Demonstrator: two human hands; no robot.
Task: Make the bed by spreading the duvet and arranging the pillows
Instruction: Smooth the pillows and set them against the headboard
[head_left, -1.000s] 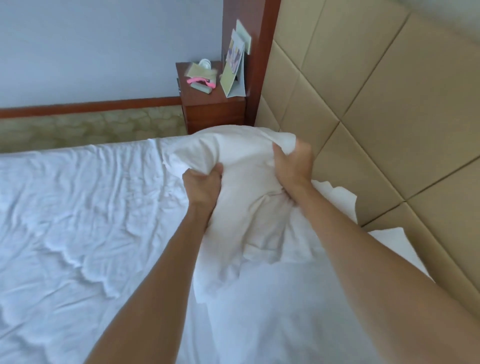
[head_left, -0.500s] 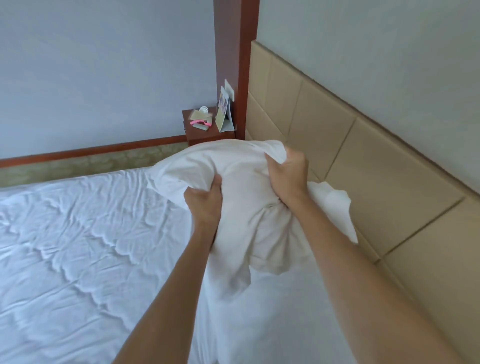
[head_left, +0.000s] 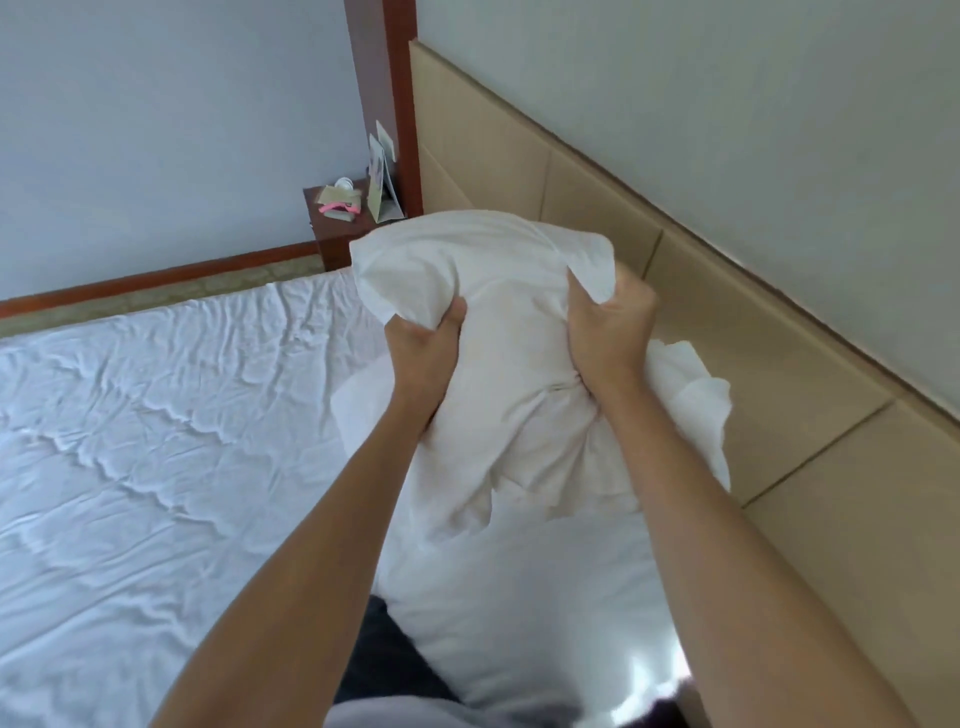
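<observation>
A white pillow (head_left: 488, 270) is lifted above the head of the bed, bunched in the middle. My left hand (head_left: 423, 358) grips its left side and my right hand (head_left: 608, 332) grips its right side, both fistfuls of the case. Loose cloth hangs below my hands. A second white pillow (head_left: 545, 597) lies flat beneath it, next to the headboard. The wrinkled white sheet (head_left: 156, 441) covers the mattress to the left. No duvet shows in the head view.
A tan padded headboard (head_left: 779, 374) runs along the right. A wooden nightstand (head_left: 337, 234) with small items and a folded card stands at the far corner beside a wooden post (head_left: 384, 104). Grey walls and a strip of floor lie behind the bed.
Both hands have raised the pillow higher off the bed while keeping their grip. The view has tilted up, showing more wall and headboard.
</observation>
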